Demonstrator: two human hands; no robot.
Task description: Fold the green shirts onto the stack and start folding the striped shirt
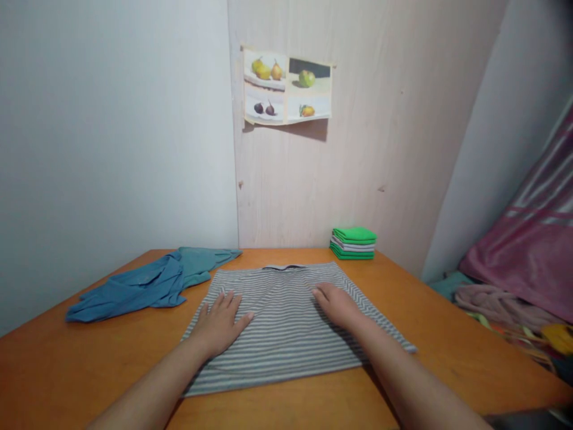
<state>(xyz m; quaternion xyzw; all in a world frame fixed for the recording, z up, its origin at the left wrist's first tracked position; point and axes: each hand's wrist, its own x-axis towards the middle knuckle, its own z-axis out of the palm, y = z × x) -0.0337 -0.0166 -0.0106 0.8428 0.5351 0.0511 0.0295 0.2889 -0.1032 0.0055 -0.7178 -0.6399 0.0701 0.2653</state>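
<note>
A grey-and-white striped shirt [286,334] lies spread on the orange-brown table, its neckline [284,267] at the far edge. My left hand [219,325] rests flat on the left part of the shirt, palm down with fingers apart. On the right part, my right hand [336,306] has its fingers curled together at the cloth, gripping a bit of it. Faint creases run across the fabric between the two hands. The fingertips of the right hand are partly hidden.
Crumpled blue and teal garments [147,280] lie at the left of the table [250,412]. A folded stack of green and white cloths [353,243] stands at the back right. Beyond the right edge are a pink curtain [528,257] and heaped cloths [501,307]. Walls border the back and left.
</note>
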